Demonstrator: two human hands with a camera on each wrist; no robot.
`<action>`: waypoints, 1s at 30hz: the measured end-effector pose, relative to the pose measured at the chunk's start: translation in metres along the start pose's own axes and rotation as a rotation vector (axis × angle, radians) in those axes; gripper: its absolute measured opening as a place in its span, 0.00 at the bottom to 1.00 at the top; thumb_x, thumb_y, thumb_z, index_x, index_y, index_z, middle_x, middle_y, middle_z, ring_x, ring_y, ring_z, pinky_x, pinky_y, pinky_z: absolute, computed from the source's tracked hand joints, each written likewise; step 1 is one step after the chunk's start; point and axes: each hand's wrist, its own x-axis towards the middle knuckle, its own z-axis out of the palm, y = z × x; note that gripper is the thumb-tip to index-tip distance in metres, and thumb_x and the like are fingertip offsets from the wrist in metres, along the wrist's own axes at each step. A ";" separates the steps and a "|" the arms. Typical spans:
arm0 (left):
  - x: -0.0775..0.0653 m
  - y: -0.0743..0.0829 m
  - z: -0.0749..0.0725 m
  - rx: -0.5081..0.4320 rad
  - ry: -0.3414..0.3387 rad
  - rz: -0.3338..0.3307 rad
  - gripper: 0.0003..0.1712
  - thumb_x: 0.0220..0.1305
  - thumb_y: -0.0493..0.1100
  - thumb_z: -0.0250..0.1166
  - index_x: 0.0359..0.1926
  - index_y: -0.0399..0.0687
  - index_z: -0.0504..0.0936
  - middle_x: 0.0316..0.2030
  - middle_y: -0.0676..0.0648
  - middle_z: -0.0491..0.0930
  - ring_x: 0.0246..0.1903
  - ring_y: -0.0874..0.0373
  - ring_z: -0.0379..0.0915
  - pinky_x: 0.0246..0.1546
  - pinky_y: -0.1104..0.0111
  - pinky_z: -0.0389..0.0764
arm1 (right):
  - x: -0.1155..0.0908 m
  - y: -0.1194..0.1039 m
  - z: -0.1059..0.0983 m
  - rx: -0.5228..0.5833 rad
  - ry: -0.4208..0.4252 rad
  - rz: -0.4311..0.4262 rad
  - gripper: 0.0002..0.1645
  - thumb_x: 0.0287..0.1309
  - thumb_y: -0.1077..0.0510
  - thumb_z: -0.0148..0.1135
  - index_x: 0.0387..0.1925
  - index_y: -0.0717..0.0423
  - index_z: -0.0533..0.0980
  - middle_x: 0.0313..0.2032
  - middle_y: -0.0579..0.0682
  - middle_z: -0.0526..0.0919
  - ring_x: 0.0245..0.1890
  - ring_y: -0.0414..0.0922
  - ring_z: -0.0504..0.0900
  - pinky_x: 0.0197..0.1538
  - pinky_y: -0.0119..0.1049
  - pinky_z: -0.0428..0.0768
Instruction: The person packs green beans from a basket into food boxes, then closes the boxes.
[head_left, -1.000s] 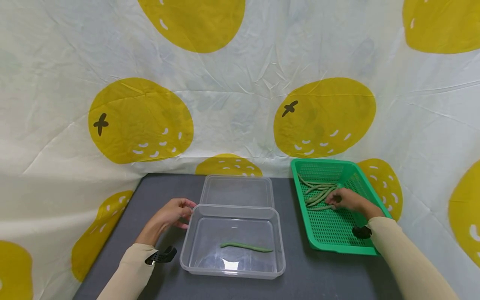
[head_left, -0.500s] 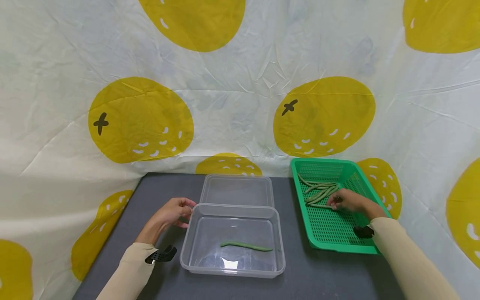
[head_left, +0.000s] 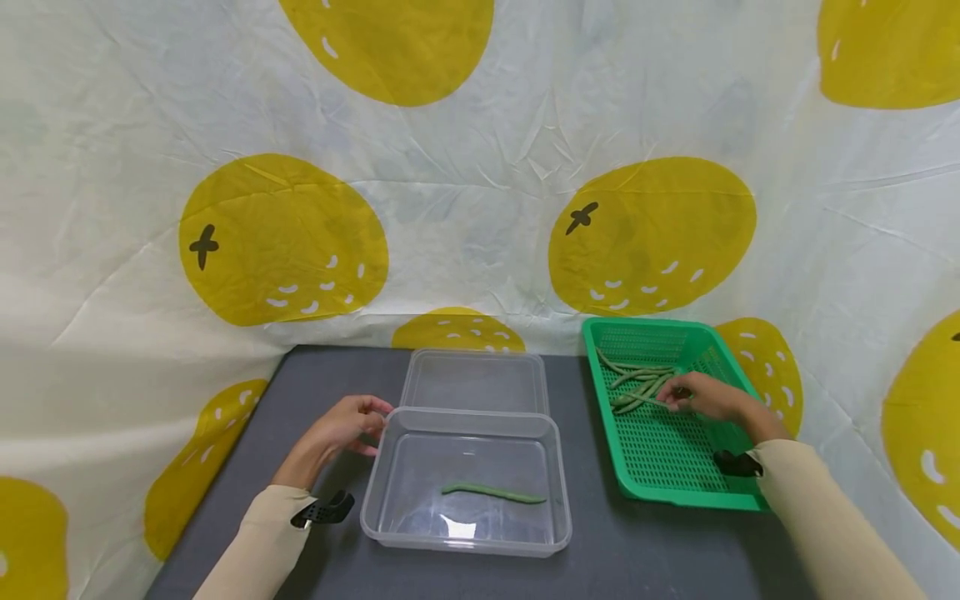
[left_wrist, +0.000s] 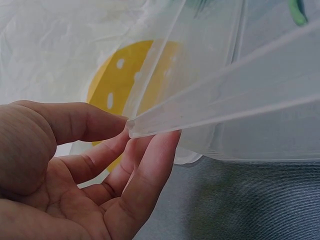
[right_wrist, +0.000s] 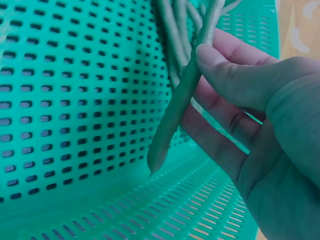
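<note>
My right hand (head_left: 708, 398) is over the green plastic basket (head_left: 611, 437), pinching a green bean (right_wrist: 172, 112) between thumb and fingers. The bean slants downward in the right wrist view, its lower end free. Several more green beans (head_left: 637, 374) lie in the basket's far left part. At the left, my left hand (head_left: 347, 429) holds the rim of a clear plastic container (head_left: 465, 547); in the left wrist view the thumb is on the rim's corner with fingers beneath. One green bean (head_left: 495, 493) lies on the container's floor.
A clear flat lid (head_left: 476, 381) lies behind the container on the dark grey tabletop (head_left: 322, 375). A white cloth (head_left: 465, 233) with yellow fruit prints hangs at the back and sides. The basket stands at the table's right side.
My right hand has lifted a bean off the basket floor and moved slightly up and right with it. My left hand and the container have stayed put.
</note>
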 end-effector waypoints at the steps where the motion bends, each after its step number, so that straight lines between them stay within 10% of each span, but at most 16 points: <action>1: 0.000 0.000 0.000 0.000 0.001 -0.004 0.21 0.65 0.34 0.59 0.59 0.31 0.76 0.44 0.35 0.82 0.37 0.49 0.82 0.32 0.56 0.87 | -0.001 -0.001 -0.001 0.008 0.006 -0.009 0.12 0.70 0.68 0.55 0.51 0.67 0.79 0.47 0.60 0.83 0.42 0.50 0.82 0.41 0.40 0.82; 9: -0.003 0.000 0.000 0.006 0.003 -0.004 0.22 0.66 0.35 0.60 0.59 0.32 0.76 0.45 0.36 0.82 0.37 0.49 0.81 0.33 0.57 0.87 | 0.000 -0.007 -0.004 0.081 0.041 -0.029 0.13 0.72 0.65 0.55 0.55 0.63 0.77 0.48 0.56 0.82 0.45 0.59 0.80 0.44 0.46 0.83; 17: -0.003 0.000 0.001 0.002 0.005 -0.003 0.21 0.66 0.35 0.60 0.59 0.31 0.76 0.45 0.36 0.82 0.37 0.50 0.81 0.32 0.57 0.87 | 0.005 -0.021 -0.003 0.124 0.064 -0.082 0.16 0.74 0.59 0.56 0.57 0.61 0.76 0.50 0.54 0.82 0.45 0.42 0.82 0.48 0.45 0.84; 30: 0.000 -0.002 0.000 0.001 0.007 0.001 0.22 0.65 0.35 0.60 0.59 0.31 0.76 0.45 0.37 0.82 0.36 0.51 0.81 0.33 0.57 0.87 | 0.012 -0.054 -0.006 0.233 0.060 -0.159 0.17 0.72 0.58 0.58 0.59 0.56 0.78 0.53 0.56 0.83 0.45 0.43 0.85 0.48 0.44 0.85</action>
